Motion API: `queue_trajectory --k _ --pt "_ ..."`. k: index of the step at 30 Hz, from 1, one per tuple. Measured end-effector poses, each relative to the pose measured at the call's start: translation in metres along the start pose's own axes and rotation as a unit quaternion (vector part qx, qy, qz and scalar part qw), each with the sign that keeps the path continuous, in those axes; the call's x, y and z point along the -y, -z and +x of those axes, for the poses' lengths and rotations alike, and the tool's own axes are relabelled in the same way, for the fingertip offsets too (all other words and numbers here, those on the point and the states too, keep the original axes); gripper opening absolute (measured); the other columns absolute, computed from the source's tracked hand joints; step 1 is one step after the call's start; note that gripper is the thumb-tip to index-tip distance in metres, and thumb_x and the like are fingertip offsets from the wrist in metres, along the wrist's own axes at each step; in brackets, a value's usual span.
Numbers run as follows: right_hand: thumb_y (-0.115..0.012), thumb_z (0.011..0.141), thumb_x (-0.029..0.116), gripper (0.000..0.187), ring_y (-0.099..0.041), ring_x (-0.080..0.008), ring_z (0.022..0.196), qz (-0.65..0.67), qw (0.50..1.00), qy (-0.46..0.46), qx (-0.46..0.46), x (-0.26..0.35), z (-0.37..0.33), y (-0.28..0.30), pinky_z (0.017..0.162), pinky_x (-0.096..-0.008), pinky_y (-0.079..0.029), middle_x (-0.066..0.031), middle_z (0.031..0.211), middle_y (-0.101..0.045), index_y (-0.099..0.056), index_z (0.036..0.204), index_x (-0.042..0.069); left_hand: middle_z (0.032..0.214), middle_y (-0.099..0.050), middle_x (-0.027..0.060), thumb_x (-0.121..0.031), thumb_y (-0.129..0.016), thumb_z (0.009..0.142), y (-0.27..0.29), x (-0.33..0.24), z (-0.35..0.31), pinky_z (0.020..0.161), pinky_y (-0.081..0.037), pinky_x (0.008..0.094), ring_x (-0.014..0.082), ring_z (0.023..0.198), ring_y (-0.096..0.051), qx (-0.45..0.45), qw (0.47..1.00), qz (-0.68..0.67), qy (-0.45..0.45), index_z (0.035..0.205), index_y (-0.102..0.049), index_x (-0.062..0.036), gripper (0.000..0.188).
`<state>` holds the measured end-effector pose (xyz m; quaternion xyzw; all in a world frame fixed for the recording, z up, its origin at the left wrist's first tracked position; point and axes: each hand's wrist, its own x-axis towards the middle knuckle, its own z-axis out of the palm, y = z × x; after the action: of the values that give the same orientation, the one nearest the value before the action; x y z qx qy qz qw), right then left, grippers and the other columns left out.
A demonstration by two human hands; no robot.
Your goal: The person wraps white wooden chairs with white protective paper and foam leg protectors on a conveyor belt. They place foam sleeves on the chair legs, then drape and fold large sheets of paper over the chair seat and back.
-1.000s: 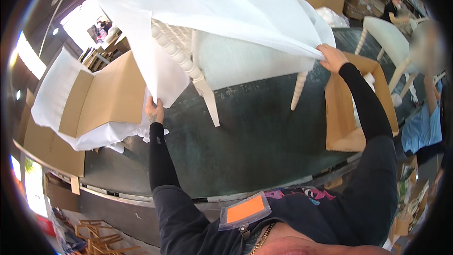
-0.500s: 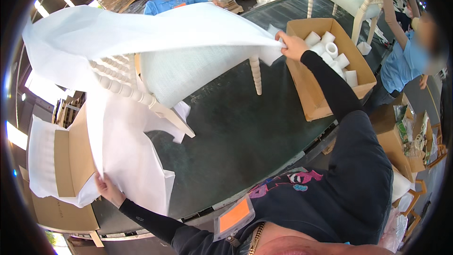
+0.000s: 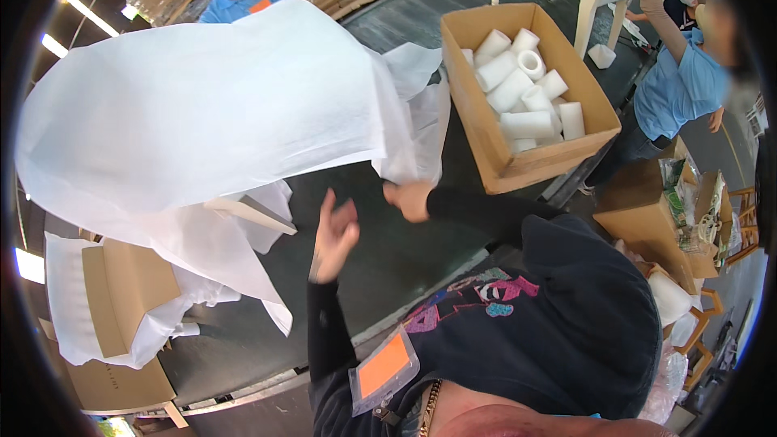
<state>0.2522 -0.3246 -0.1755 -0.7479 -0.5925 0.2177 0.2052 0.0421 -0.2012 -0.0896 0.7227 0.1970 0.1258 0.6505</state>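
We see the white sheet [image 3: 202, 113], held stretched between both our hands a half-second ago, now spread across the pale chair [image 3: 256, 216] on the dark table [image 3: 388, 260]. The seat and turned spindles that showed beneath it are hidden, so we judge the chair mostly covered, with one leg poking out at the lower edge. Our left hand [image 3: 333, 235] is empty, fingers spread above the table; our right hand [image 3: 410, 200] has drawn in from beside the carton [image 3: 544, 163], fingers curled near the sheet's hanging corner, and we cannot tell whether they grip it. The sheet looks thin and soft, smooth on top, creased and faintly see-through at the right.
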Motion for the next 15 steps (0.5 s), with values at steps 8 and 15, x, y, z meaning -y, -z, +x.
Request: queue_trajectory --k 8,15 --pt "-0.072 0.079 0.027 0.047 -0.064 -0.0286 0.097 0.076 0.977 0.179 -0.085 -0.011 -0.114 0.063 0.084 -0.043 -0.05 -0.0073 0.1 -0.065 -0.06 0.123 0.016 0.113 -0.064 0.0172 -0.011 -0.073 0.086 -0.11 0.058 0.145 0.091 -0.05 0.0349 0.0239 0.106 -0.062 -0.228 0.97 -0.071 0.039 0.124 -0.055 0.0037 0.045" --pt "-0.067 0.077 0.011 0.058 -0.049 -0.0311 0.122 -0.239 0.951 -0.041 -0.19 -0.086 -0.141 0.144 0.083 -0.0411 -0.053 -0.0088 0.142 -0.043 -0.053 0.134 0.015 0.113 -0.068 0.0185 -0.043 -0.068 0.088 -0.148 0.084 0.094 0.094 -0.05 0.0375 0.0255 0.107 -0.064 0.16 0.938 0.305 -0.035 0.135 -0.053 -0.0048 0.063"
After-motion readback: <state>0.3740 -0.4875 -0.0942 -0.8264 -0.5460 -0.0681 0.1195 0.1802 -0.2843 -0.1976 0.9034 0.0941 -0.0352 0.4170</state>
